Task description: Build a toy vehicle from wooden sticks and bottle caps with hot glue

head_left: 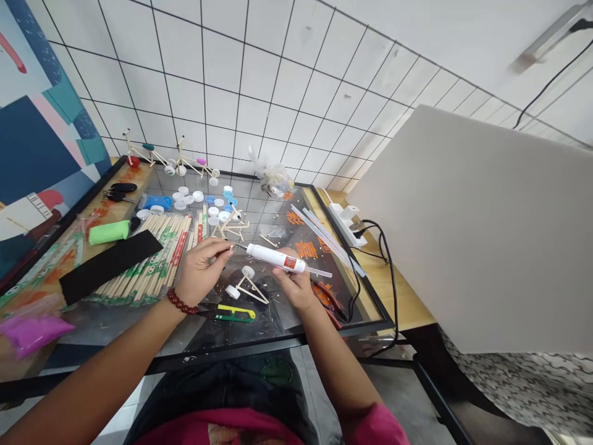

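Observation:
My right hand is wrapped around a white hot glue gun, with a clear glue stick poking out of its rear end. The nozzle points left and meets the fingertips of my left hand. Those fingers are pinched together; a tiny pale piece shows at their tips, too small to name. Below the hands lies a small frame of wooden sticks with white bottle caps at its corners. Yellow-green thread snips rest by my left wrist.
Bundled wrapped chopsticks and a black strip lie left. Loose bottle caps and stick models stand farther back. Spare glue sticks, red-handled pliers and a power strip with trailing cords are right.

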Demonstrator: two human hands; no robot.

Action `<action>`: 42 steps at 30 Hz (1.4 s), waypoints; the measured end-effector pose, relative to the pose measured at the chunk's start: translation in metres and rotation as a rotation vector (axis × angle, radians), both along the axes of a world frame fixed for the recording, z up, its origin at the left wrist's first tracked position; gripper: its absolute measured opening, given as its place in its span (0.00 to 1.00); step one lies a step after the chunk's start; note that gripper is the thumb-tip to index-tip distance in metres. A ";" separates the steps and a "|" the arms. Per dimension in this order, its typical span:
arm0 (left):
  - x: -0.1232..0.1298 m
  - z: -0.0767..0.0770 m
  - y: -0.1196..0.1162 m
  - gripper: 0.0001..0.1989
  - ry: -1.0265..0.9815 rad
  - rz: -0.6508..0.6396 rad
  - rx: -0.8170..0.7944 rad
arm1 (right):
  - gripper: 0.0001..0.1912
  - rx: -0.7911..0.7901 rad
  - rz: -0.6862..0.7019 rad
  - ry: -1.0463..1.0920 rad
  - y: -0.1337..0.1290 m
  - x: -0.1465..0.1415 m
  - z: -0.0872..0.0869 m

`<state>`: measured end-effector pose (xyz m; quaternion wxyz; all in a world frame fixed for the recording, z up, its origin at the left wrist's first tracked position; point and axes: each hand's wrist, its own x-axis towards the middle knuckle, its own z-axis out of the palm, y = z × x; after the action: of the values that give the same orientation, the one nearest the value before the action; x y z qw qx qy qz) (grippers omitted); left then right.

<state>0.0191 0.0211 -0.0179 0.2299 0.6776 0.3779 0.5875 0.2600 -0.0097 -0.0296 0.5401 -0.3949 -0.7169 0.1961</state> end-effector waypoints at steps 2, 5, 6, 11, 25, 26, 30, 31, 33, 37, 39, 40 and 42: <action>0.001 0.003 -0.002 0.06 0.064 0.024 0.080 | 0.16 -0.008 0.011 -0.013 -0.001 0.000 0.001; 0.001 0.006 -0.003 0.06 0.128 0.054 0.152 | 0.16 -0.011 0.008 -0.013 -0.001 0.001 0.001; 0.001 0.006 -0.003 0.05 0.140 0.067 0.169 | 0.16 -0.011 -0.001 -0.004 -0.001 0.001 0.001; -0.001 0.003 -0.003 0.05 0.162 0.137 0.193 | 0.16 -0.008 -0.032 0.023 0.000 0.002 0.001; -0.013 0.011 0.009 0.06 0.115 0.290 0.151 | 0.14 -0.011 -0.144 0.175 0.004 0.012 -0.009; -0.013 0.010 0.009 0.06 0.125 0.277 0.159 | 0.14 -0.013 -0.136 0.165 0.004 0.012 -0.009; -0.010 0.002 0.005 0.08 0.215 0.189 0.230 | 0.13 0.006 -0.070 0.069 0.003 0.009 -0.008; -0.009 0.000 0.004 0.09 0.236 0.174 0.251 | 0.13 0.013 -0.058 0.050 0.003 0.009 -0.008; -0.008 -0.003 0.002 0.10 0.263 0.161 0.276 | 0.13 0.008 -0.044 0.030 0.002 0.008 -0.007; -0.008 -0.003 0.001 0.10 0.287 0.160 0.266 | 0.14 -0.033 -0.035 0.030 0.002 0.007 -0.007; -0.007 -0.003 0.001 0.10 0.291 0.160 0.265 | 0.14 -0.033 -0.021 0.036 0.002 0.006 -0.007; -0.007 -0.003 0.001 0.10 0.291 0.159 0.267 | 0.14 -0.031 -0.014 0.038 0.002 0.006 -0.007; -0.007 -0.004 0.001 0.10 0.294 0.161 0.269 | 0.13 -0.030 -0.008 0.035 0.002 0.006 -0.007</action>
<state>0.0117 0.0226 -0.0217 0.0321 0.7482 0.3786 0.5439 0.2660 -0.0078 -0.0369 0.5473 -0.4024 -0.7027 0.2116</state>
